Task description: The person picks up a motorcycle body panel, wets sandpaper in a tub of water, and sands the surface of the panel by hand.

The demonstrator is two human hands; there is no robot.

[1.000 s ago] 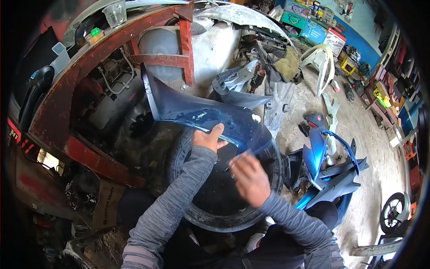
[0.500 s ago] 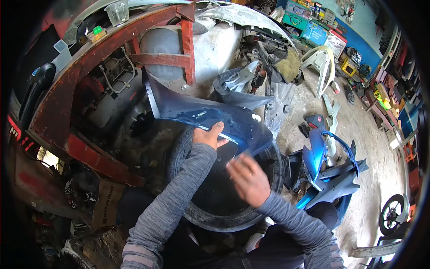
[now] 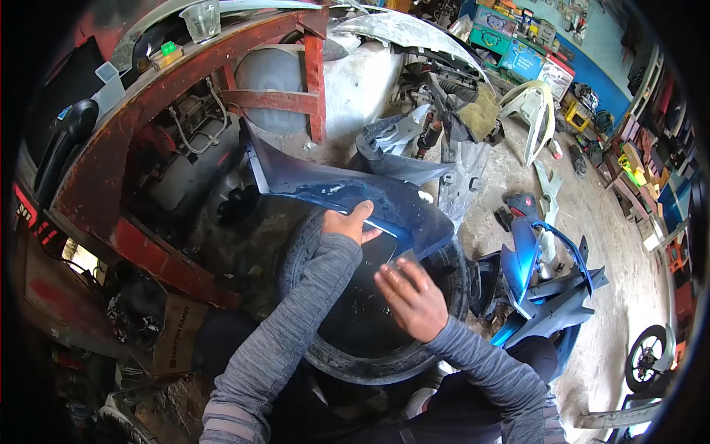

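A dark blue motorcycle body panel (image 3: pixel 325 189) rests across a black tyre (image 3: pixel 362 355) in front of me. My left hand (image 3: pixel 347 222) grips the panel's near edge, thumb on top. My right hand (image 3: pixel 410 300) lies just below the panel's right end, over the tyre's hollow, and holds a small thin grey sheet between the fingers. What the sheet is I cannot tell. Grey sleeves cover both of my arms.
A rusty red metal frame (image 3: pixel 177 74) with a grey tank stands at the left. Blue fairing parts (image 3: pixel 536 288) lie on the concrete floor at the right. A white panel (image 3: pixel 529 111), a loose wheel (image 3: pixel 651 359) and cluttered shelves sit farther off.
My right hand has slid a little left and down along the panel's lower edge. My left hand keeps its hold, and the panel has barely moved.
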